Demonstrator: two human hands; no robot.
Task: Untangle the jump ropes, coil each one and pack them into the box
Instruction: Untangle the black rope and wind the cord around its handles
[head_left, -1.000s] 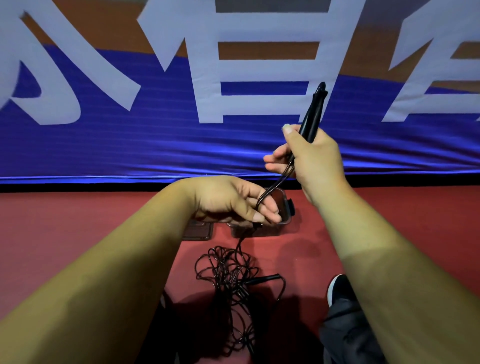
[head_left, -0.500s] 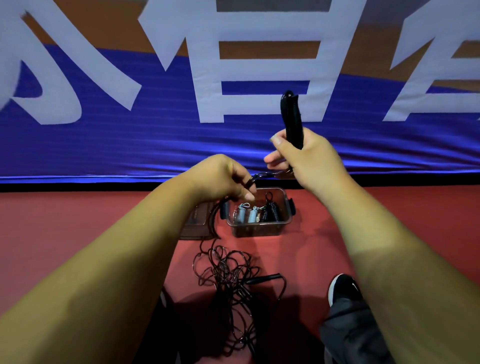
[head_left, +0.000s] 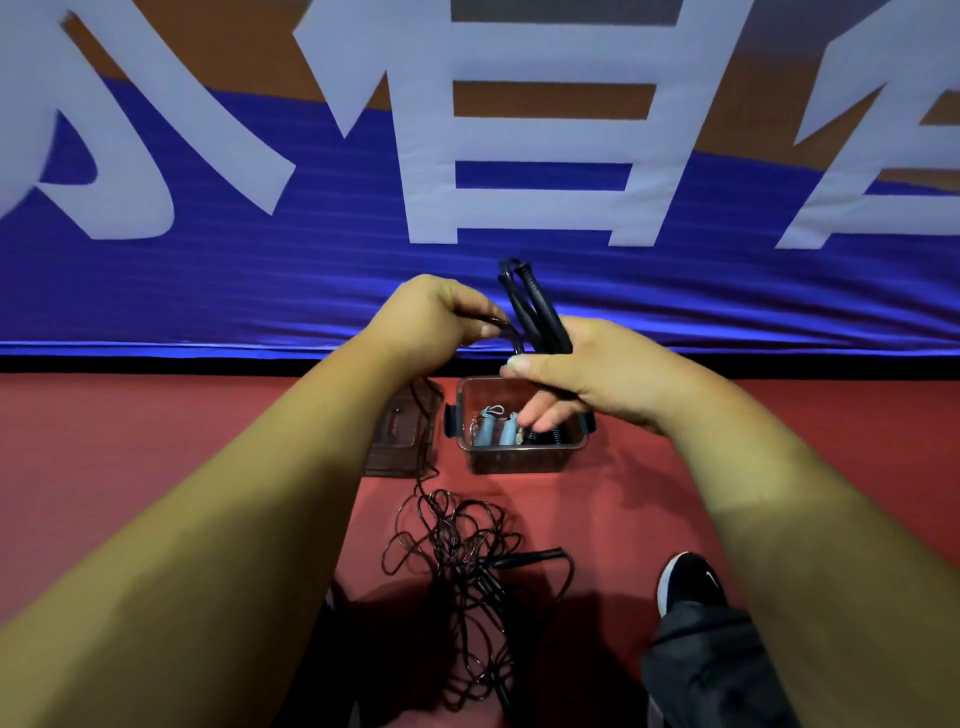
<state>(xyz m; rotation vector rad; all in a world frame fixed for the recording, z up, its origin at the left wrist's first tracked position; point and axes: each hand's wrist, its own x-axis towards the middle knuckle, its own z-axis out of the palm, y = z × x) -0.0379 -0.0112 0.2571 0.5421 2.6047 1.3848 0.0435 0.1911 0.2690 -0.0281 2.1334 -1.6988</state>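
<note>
Raised from box level half a second earlier, the left hand (head_left: 431, 322) had climbed to sit just beside the right hand (head_left: 597, 374), while the black handles (head_left: 535, 312), upright before, leaned toward 11 o'clock.

Behind them, a blue banner (head_left: 208, 291) with large white characters filled the upper half of the view, above a red floor (head_left: 156, 467). Both bare forearms reached in from 7 and 5 o'clock and met near the centre.

The right hand gripped the lower ends of the paired handles, thumb laid across them, its other fingers pointing down over the box. The left hand, at 9 o'clock from the handles, was curled and pinched a loop of dark cord (head_left: 511, 332) that arched between the two hands.

From that hand the cord dropped toward 6 o'clock into a loose tangle of rope (head_left: 457, 566) lying on the floor, a further black handle poking out of it toward 3 o'clock.

At 5 o'clock, a dark trouser leg (head_left: 717, 675) and a black shoe (head_left: 685, 582) were visible.

The clear box (head_left: 519, 457) stood open on the floor directly below the hands, its lid (head_left: 400, 441) lying flat at its 9 o'clock side. Inside lay coiled ropes (head_left: 488, 426), pale blue ones toward 9 o'clock and a black one partly hidden by the right hand's fingers.
</note>
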